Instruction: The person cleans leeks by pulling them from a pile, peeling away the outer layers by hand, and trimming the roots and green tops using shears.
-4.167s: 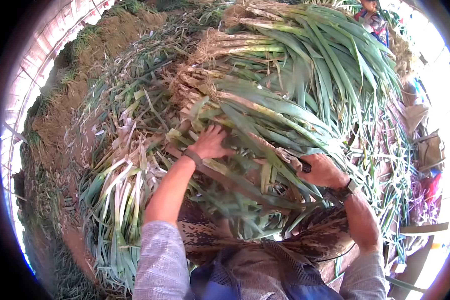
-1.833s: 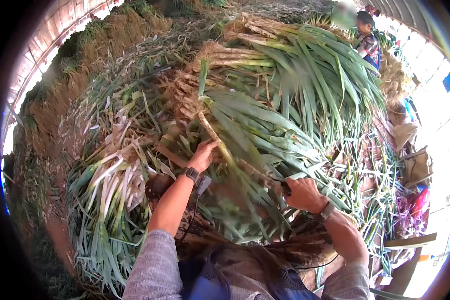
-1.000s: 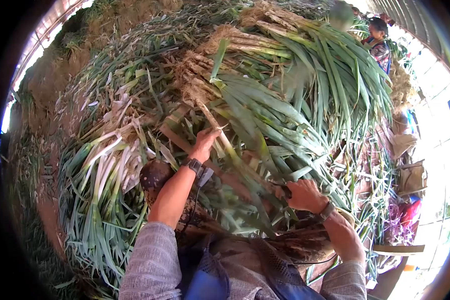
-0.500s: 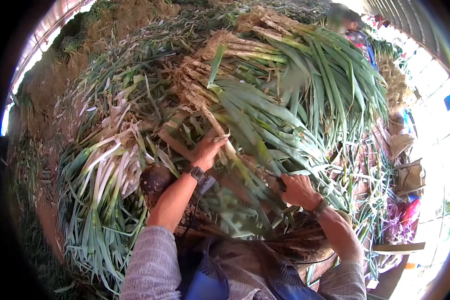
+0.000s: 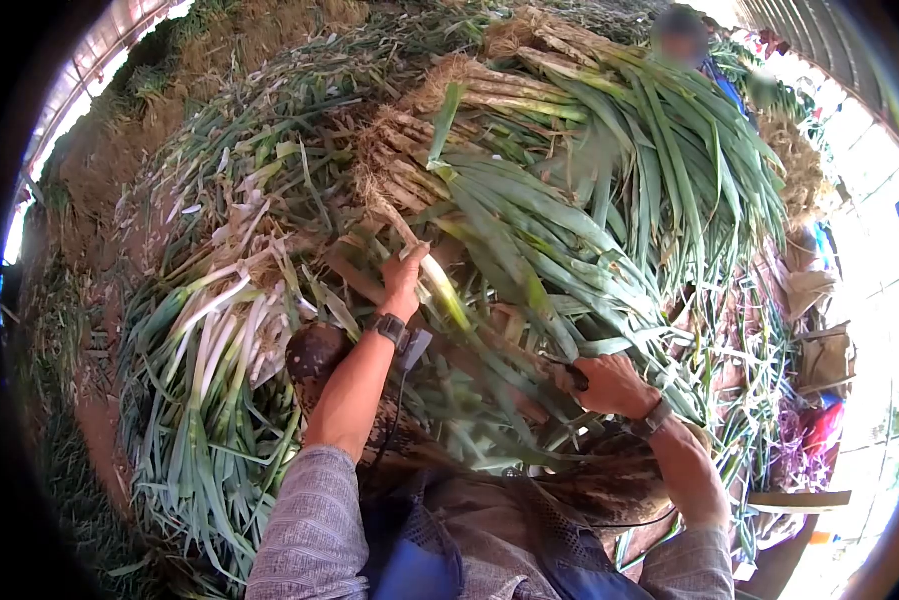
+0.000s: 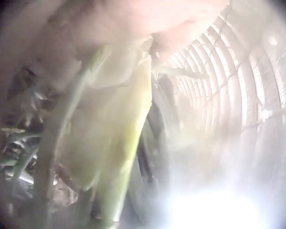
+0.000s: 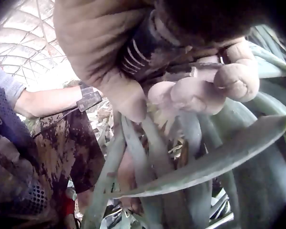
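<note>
My left hand point(image 5: 403, 280) grips the pale shaft of a leek point(image 5: 450, 302) whose roots point up the pile and whose leaves run toward my right side. In the left wrist view the pale green leek point(image 6: 126, 138) hangs below the blurred fingers. Lower right, my right hand point(image 5: 615, 387) is curled round a black handle point(image 5: 577, 378). The right wrist view shows this handle point(image 7: 136, 55) with light stripes inside the fist; the tool's working end is hidden. Broad leek leaves point(image 7: 200, 167) lie under that hand.
Soil-rooted leeks point(image 5: 550, 215) are heaped ahead. Peeled white-stemmed leeks point(image 5: 220, 340) lie at left, beside my knee point(image 5: 315, 350). Loose leaves litter the ground. A board point(image 5: 800, 500) and a sack point(image 5: 827, 357) stand at right. Another person point(image 5: 682, 40) is at the back.
First my left hand lay spread on the pile; since then it has taken hold of a leek. My right hand has shifted left and down, keeping the handle. The person behind has moved.
</note>
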{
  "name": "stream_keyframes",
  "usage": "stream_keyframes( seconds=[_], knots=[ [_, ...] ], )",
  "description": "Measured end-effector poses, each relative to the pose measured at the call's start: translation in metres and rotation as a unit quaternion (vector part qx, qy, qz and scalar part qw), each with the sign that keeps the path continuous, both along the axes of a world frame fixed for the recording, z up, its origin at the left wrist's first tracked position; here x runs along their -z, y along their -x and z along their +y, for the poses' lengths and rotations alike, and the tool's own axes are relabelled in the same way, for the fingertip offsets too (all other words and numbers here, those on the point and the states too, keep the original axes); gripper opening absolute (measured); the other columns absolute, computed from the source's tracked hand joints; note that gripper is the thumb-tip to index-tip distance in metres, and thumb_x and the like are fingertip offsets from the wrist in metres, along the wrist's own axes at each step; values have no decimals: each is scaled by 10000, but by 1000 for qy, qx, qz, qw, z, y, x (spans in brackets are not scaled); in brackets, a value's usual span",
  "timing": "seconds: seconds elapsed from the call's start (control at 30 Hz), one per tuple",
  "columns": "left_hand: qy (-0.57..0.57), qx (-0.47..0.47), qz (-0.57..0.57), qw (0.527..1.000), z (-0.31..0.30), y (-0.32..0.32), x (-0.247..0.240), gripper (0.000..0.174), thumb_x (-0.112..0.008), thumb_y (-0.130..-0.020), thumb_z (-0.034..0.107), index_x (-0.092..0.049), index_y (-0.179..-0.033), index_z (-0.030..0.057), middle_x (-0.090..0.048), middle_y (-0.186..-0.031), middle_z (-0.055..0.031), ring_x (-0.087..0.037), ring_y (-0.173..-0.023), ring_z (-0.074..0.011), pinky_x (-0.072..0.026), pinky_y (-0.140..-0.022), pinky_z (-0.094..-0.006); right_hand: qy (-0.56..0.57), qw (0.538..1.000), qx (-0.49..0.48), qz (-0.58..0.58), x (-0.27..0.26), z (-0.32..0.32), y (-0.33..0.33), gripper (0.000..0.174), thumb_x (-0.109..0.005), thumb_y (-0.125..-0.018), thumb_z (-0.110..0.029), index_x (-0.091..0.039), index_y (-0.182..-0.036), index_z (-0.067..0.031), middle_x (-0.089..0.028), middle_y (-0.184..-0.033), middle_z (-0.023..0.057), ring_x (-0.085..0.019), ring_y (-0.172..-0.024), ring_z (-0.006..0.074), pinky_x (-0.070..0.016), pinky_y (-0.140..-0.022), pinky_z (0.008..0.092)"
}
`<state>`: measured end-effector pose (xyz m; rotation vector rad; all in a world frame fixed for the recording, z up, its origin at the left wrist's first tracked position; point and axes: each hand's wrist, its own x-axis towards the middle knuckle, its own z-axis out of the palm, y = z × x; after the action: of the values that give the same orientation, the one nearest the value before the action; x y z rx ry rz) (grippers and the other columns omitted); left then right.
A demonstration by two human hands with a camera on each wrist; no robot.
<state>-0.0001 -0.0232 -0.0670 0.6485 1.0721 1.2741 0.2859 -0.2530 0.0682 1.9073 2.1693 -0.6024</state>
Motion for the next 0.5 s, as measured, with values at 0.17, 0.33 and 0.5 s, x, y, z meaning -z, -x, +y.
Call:
stream_keyframes(
  seconds=[0.17, 0.33, 0.5],
  knots=[
    [-2, -15, -20, 1000, -10, 1, -24, 283, -824, -767, 152, -695, -985, 26, -678, -947, -35, -618, -830, -142, -506, -743, -324, -10, 999, 28, 27, 6, 0, 0, 328, -605, -807, -311, -660, -1007, -57, -671, -941, 195, -612, -968, 402, -444, -849, 487],
    [-4, -39, -13, 999, -6, 3, -16, 304, -832, -757, 147, -688, -980, -3, -679, -944, -54, -618, -797, -152, -505, -713, -327, -12, 998, 42, 52, 5, 1, 4, 343, -607, -836, -336, -662, -1029, -57, -665, -928, 208, -608, -950, 412, -442, -845, 494],
    [-5, -97, 65, 993, -8, 8, -22, 353, -824, -760, 135, -657, -1013, -44, -663, -1000, -108, -631, -832, -198, -504, -733, -359, -26, 997, 32, 58, 10, 6, 7, 333, -608, -842, -341, -663, -1012, -59, -658, -878, 223, -614, -895, 421, -457, -808, 500]
  ],
)
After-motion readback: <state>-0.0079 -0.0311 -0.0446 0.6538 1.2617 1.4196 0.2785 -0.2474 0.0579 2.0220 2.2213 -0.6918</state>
